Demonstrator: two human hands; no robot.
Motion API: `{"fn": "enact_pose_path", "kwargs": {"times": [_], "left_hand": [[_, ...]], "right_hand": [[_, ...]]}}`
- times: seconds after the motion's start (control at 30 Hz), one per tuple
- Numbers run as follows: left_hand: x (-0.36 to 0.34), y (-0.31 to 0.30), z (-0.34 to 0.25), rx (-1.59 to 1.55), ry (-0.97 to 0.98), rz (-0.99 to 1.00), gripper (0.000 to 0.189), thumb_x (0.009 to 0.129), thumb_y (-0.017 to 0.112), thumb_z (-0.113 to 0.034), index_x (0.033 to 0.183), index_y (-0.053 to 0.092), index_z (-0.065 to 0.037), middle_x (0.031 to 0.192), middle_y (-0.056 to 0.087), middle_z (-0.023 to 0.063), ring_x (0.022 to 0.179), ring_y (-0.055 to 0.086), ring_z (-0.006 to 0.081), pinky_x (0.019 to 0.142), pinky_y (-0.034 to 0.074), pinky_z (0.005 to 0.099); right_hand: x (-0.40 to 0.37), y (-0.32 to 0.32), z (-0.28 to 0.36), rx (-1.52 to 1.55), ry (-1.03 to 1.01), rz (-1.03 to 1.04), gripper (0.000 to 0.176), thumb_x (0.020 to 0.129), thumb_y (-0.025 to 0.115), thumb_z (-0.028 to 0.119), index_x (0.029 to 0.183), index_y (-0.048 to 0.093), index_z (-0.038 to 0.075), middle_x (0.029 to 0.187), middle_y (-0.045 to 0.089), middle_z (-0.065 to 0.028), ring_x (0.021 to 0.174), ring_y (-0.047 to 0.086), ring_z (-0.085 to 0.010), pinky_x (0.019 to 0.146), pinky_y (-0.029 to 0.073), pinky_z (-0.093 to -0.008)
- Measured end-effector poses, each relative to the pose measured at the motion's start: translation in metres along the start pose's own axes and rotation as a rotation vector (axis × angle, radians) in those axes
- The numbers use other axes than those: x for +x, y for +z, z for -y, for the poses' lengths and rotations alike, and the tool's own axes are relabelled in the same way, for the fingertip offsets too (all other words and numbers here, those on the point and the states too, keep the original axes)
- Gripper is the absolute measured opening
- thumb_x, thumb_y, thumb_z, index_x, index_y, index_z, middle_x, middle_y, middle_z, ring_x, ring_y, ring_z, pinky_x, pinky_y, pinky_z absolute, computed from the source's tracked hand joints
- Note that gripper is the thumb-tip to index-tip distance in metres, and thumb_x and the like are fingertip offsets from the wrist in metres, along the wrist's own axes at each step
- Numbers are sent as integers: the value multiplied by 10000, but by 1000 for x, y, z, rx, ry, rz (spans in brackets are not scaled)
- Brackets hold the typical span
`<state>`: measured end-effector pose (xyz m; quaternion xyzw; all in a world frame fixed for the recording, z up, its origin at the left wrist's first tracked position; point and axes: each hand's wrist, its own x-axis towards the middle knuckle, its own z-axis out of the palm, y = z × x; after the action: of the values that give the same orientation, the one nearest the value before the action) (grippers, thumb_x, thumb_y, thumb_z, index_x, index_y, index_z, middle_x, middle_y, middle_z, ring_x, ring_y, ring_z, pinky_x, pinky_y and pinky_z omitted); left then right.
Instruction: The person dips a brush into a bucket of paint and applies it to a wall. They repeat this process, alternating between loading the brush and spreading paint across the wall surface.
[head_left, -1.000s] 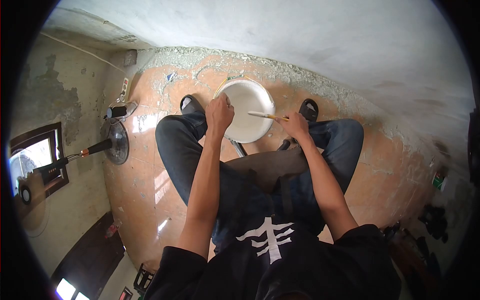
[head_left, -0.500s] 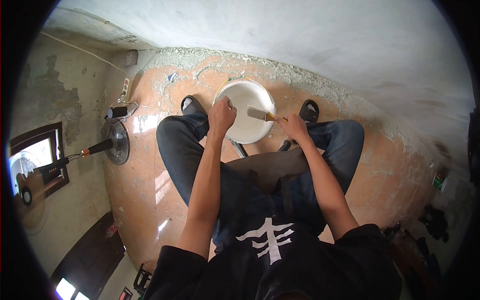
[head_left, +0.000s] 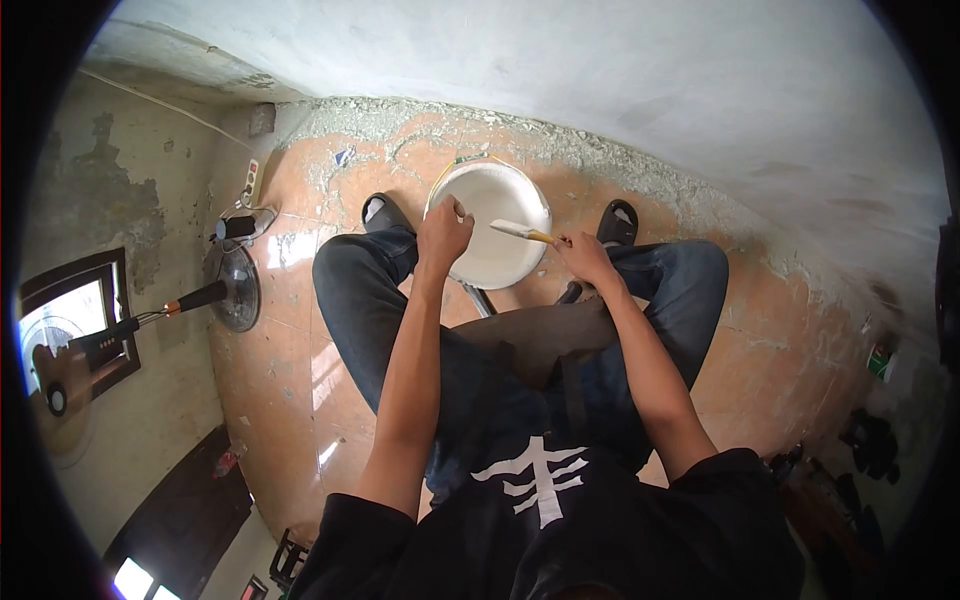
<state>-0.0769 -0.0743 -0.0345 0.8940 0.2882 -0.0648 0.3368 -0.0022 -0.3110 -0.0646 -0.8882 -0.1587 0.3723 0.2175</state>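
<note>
A white bucket [head_left: 485, 262] stands on the floor between my feet, with whitish material inside. My right hand [head_left: 583, 255] is closed around the yellow handle of a paintbrush [head_left: 512, 230]. The brush's pale, coated head is over the bucket's opening, turned edge-on to me. At the left side of the bucket, my left hand [head_left: 445, 235] is above the rim with its fingers curled in. Whatever may be inside those fingers is hidden.
A wall [head_left: 640, 90] rises ahead, with crumbled debris [head_left: 390, 118] along its base. To the left are a standing fan [head_left: 232, 290], a power strip [head_left: 252, 180] and a dark cylindrical object [head_left: 236, 227]. My sandaled feet flank the bucket.
The paintbrush has rolled in my right hand, from its broad face showing to its narrow edge. My left fingers have shifted slightly; both arms stay nearly in place.
</note>
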Motion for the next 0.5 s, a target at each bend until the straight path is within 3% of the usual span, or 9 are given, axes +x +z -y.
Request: {"fn": "enact_pose_path", "kwargs": {"times": [0.2, 0.3, 0.5], "left_hand": [[0, 0, 0, -12, 5, -6, 234, 716, 610, -211, 785, 527, -3, 714, 577, 192, 701, 571, 351, 626, 435, 407], [0, 0, 0, -21, 7, -1, 238, 717, 611, -218, 785, 526, -6, 718, 578, 192, 704, 570, 352, 628, 434, 409], [1, 1, 1, -18, 17, -8, 241, 720, 612, -219, 784, 528, -2, 713, 577, 193, 701, 570, 352, 627, 436, 407]], "right_hand": [[-3, 0, -1, -34, -65, -68, 254, 792, 566, 176, 979, 517, 13, 904, 600, -188, 859, 572, -355, 725, 434, -423], [-6, -1, 0, -20, -61, -88, 286, 758, 607, 143, 994, 494, 26, 862, 595, -201, 837, 567, -363, 700, 427, -415], [-5, -2, 2, -43, -71, -147, 232, 742, 606, 147, 915, 486, 48, 834, 607, -164, 822, 582, -337, 679, 442, -414]]}}
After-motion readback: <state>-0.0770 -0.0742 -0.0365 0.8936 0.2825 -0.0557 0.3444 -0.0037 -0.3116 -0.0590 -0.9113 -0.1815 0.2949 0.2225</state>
